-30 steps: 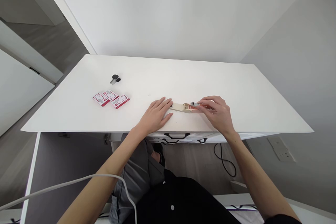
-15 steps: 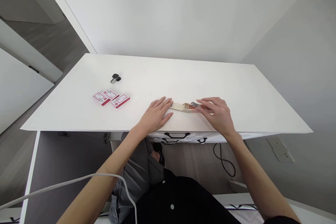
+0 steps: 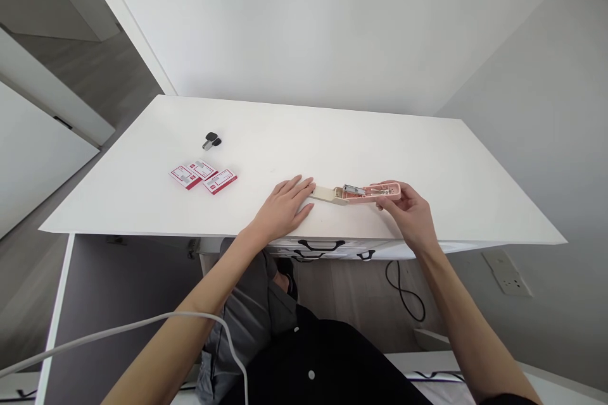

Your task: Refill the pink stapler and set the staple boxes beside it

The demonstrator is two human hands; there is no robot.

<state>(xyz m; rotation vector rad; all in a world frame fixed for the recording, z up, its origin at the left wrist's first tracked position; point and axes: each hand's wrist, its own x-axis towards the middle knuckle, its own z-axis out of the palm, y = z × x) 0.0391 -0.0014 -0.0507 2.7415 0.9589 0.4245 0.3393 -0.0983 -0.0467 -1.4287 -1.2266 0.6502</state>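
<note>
A stapler lies spread wide on the white tabletop, its cream base to the left and its pink top to the right, inner side up. A metal magazine shows inside the pink top near the hinge. My left hand rests flat with fingers stretched over the far left end of the cream base, covering that end. With thumb and fingers, my right hand grips the right end of the pink top; some of its fingers are hidden behind it.
Several red-and-white staple boxes lie at the left of the white tabletop. Beyond them are dark-handled keys. Drawers with black handles sit under the front edge. A white cable crosses at lower left.
My right hand has shifted right, from over the metal magazine to the far end of the pink top, uncovering its inside. My left hand has stayed on the base.
</note>
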